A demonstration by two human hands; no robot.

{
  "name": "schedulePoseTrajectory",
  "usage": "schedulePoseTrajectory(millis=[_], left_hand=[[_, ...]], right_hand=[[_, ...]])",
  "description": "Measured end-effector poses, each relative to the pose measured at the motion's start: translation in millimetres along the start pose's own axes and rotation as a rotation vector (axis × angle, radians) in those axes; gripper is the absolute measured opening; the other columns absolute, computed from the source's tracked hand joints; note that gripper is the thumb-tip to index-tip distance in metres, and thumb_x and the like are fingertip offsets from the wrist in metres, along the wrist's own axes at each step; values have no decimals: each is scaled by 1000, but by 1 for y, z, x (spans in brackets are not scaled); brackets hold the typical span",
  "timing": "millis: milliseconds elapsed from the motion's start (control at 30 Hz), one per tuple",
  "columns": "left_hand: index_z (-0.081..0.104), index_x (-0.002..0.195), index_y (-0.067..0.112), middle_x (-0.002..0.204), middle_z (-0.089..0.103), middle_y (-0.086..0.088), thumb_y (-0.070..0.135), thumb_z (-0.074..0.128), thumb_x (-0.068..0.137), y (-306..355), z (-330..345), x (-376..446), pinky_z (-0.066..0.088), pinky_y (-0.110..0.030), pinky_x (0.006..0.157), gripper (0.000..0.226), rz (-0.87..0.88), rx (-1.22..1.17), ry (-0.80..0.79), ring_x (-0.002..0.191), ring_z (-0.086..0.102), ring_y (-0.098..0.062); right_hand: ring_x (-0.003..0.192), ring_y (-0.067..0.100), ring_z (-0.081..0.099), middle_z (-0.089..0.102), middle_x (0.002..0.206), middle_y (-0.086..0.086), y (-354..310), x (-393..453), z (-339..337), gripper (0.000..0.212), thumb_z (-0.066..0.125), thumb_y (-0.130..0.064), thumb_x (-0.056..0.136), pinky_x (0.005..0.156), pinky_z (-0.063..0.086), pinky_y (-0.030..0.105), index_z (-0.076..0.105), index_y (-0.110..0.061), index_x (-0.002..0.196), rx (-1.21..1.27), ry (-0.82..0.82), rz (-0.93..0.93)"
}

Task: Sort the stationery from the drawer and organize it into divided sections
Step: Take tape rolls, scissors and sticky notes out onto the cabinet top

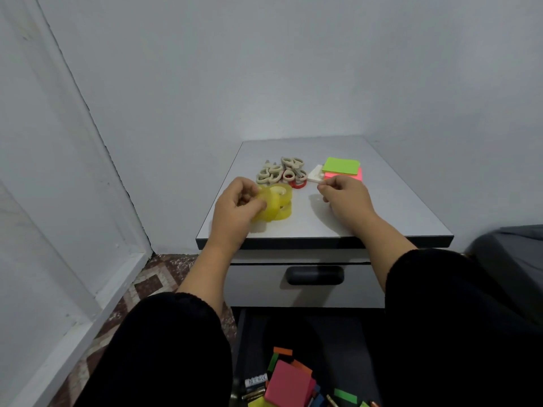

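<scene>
Tape rolls: yellow, stacked on the cabinet top.
Left hand: my fingers curl around one roll.
Right hand: pinching a small white piece beside the sticky notes.

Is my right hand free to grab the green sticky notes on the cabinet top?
Probably not yet: the right hand is beside the green sticky notes, with nothing between, but its fingers seem to pinch something small.

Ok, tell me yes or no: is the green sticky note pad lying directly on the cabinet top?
No: the green sticky note pad lies stacked on a pink sticky note pad, not on the grey cabinet top itself.
</scene>
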State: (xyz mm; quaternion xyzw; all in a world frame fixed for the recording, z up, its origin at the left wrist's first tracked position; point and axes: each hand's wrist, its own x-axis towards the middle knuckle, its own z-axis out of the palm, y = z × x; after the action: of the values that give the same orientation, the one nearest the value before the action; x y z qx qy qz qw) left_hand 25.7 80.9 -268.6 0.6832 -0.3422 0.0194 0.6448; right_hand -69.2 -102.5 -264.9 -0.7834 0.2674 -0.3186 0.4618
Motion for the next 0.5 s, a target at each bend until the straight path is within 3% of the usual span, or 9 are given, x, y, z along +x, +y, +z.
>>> schedulePoseTrajectory(millis=[67,167,333,433,500], left_hand=[[58,63,25,67,46,4,10,64,61,1,0,-2,35,-12,55,17,-13,94,-43,60,42,-4],[65,62,18,63,47,6,-2,63,67,3,4,-5,35,-7,56,21,-2,298,-121,66,45,-4],[62,75,23,65,46,9,2,65,72,0,7,-2,35,-19,63,21,12,340,-85,84,43,-11],[61,97,29,98,56,9,27,64,84,-3,5,-1,40,-29,86,13,66,327,-37,107,41,-12],[58,119,37,130,50,10,45,52,88,-5,7,2,29,-38,106,33,122,490,-95,128,30,-14]], right_hand=[[74,13,53,60,72,-7,0,0,0,11,57,-20,91,68,41,25,66,-15,89,1,-2,-2],[74,14,53,59,71,-6,0,-1,1,11,56,-19,91,71,41,27,65,-14,88,12,4,1],[76,15,53,59,72,-7,0,-2,1,11,56,-19,91,70,42,26,65,-15,86,-20,3,-14],[77,15,53,59,73,-7,0,-1,2,11,56,-20,91,68,41,25,65,-15,88,-26,1,-18],[79,15,54,59,74,-7,0,-1,2,12,56,-20,91,71,41,26,66,-14,89,-29,1,-19]])
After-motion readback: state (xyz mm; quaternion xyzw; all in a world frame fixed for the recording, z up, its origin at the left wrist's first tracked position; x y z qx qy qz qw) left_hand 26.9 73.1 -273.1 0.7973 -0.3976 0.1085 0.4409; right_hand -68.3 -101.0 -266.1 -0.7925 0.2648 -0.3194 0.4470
